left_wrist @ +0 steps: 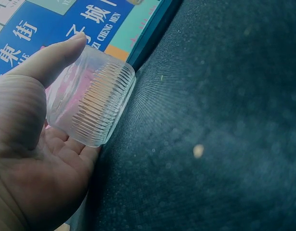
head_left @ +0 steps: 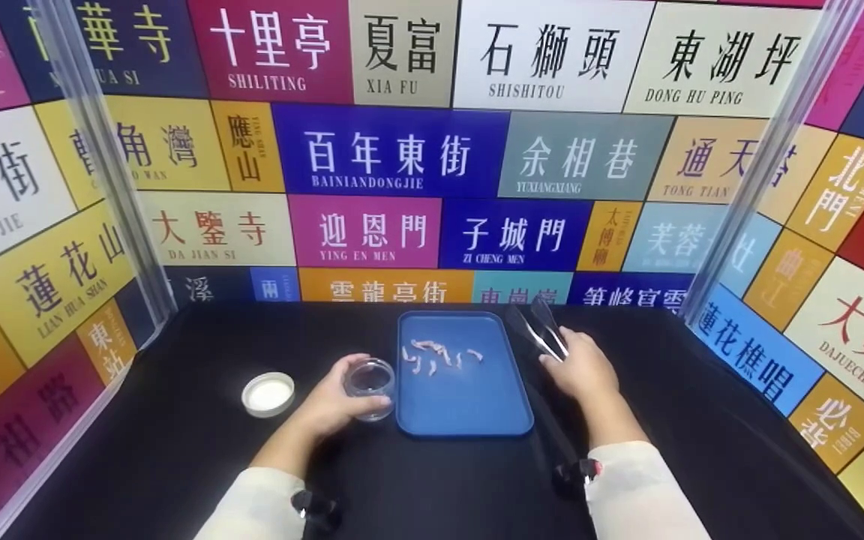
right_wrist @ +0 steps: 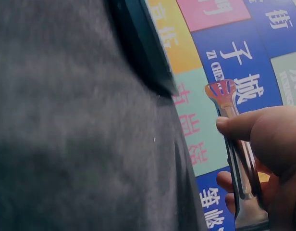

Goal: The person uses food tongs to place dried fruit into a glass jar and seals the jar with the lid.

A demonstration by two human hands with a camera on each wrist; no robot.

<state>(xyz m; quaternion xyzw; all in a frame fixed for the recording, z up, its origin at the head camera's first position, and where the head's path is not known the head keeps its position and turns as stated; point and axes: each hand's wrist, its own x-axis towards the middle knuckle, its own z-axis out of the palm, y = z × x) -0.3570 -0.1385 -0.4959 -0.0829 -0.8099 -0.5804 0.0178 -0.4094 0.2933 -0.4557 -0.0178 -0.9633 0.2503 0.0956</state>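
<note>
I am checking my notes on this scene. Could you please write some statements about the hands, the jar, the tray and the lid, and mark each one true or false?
1. The left hand holds a clear jar. True.
2. The jar stands inside the blue tray. False: it is on the black table, beside the tray's left edge.
3. The right hand holds clear tongs. True.
4. The white lid is on the jar. False: it lies on the table, left of the jar.
5. Small pale pieces lie in the tray. True.

Head view high, facing down; wrist views close, sharing black table (head_left: 177, 420).
</note>
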